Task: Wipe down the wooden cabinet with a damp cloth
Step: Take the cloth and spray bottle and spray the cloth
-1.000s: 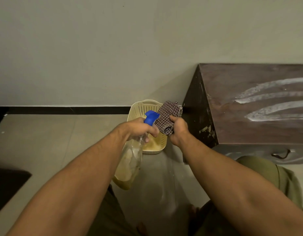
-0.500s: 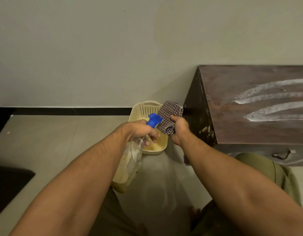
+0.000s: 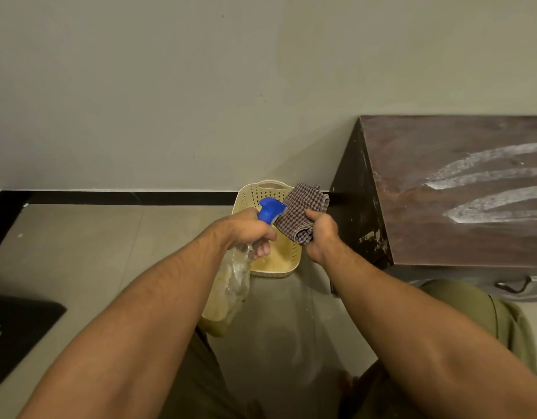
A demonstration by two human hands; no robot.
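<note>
My left hand (image 3: 249, 234) grips a clear spray bottle (image 3: 234, 285) with a blue nozzle, holding yellowish liquid at its bottom. The nozzle touches a folded checked cloth (image 3: 300, 211), which my right hand (image 3: 320, 235) holds bunched just beside it. At the right stands the dark wooden cabinet (image 3: 427, 225); its top carries pale curved streaks. Both hands hover left of the cabinet's corner, above the floor.
A cream perforated plastic basket (image 3: 268, 189) sits on the tiled floor against the wall, under my hands. A black skirting strip (image 3: 110, 197) runs along the wall. A dark mat (image 3: 16, 331) lies at the lower left. A metal handle (image 3: 513, 285) hangs on the cabinet front.
The two hands have stayed close together over the basket; the nozzle has drawn slightly nearer the cloth. The view shifted a little.
</note>
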